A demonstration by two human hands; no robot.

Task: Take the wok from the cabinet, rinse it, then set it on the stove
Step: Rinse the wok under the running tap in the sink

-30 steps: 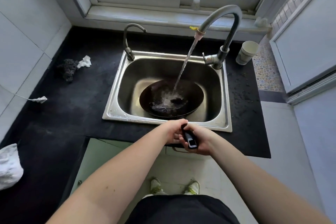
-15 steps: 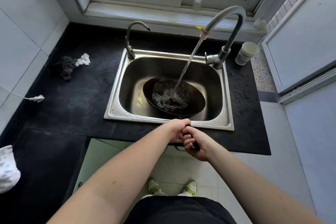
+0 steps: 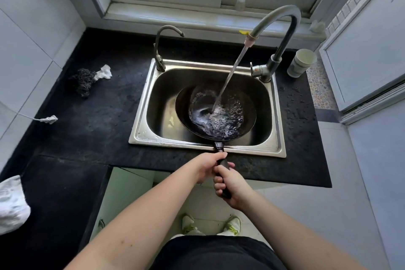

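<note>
Compared with a second ago, the wok (image 3: 215,114) sits further toward the sink's (image 3: 140,136) 3 o'clock side with far more churning water pooled in its bowl, and its handle (image 3: 219,147) now reaches out over the sink's 6 o'clock rim, so I judge the rinse to be well underway with the stove step not yet begun. Left to right, the left hand (image 3: 209,165) wraps its fingers round the handle nearer the wok, the right hand (image 3: 230,186) grips the handle's end, and the tap (image 3: 278,35) at 1 o'clock pours its stream into the wok.
</note>
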